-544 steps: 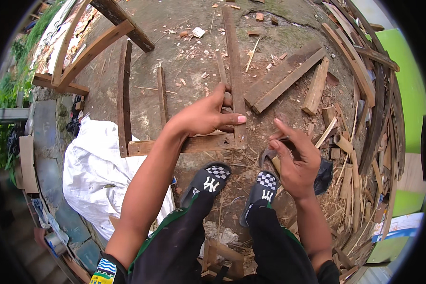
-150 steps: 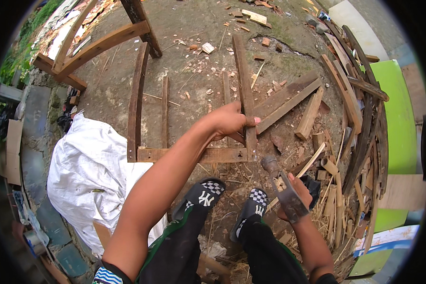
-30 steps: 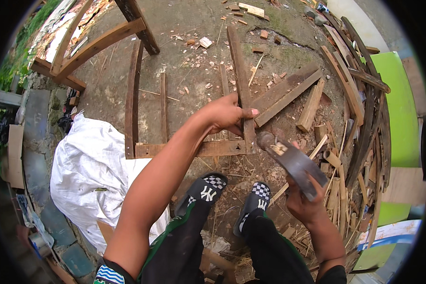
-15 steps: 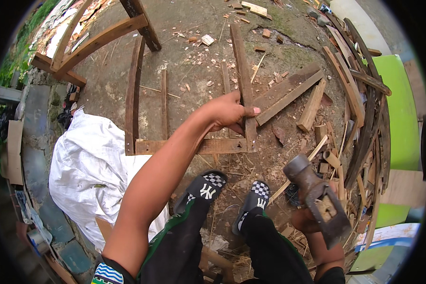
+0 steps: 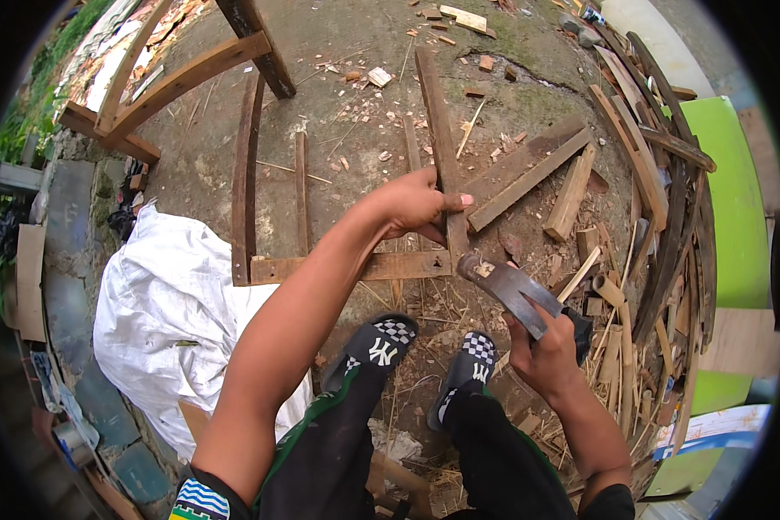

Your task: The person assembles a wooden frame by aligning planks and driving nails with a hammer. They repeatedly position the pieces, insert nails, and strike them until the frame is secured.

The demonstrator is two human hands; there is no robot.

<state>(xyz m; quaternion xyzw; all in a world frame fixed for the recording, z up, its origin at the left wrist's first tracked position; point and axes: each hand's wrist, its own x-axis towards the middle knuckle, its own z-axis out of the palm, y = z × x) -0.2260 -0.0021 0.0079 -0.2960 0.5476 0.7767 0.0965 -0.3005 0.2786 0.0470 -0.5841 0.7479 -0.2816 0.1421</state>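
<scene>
On the littered ground [image 5: 273, 199], steadies a wooden frame [image 5: 244, 186] with the left grip [image 5: 412, 204] wrapped around the right-hand bar [image 5: 438, 130]. Beside the near right corner [image 5: 453, 262], holds a hammer [image 5: 499, 282] clenched in the right grip [image 5: 548, 351]; cannot tell touching wood from just apart. Appears to be hammering at that joint; seems to call next for a firm left hold and a square blow, clear of the left grip. Has a long axis along the right-hand bar, running forward and leaning slightly left, crossed at the near end by a crosspiece [image 5: 407, 265]. Aims the hammer's striking end leftward at the corner, claw back toward the right grip.
</scene>
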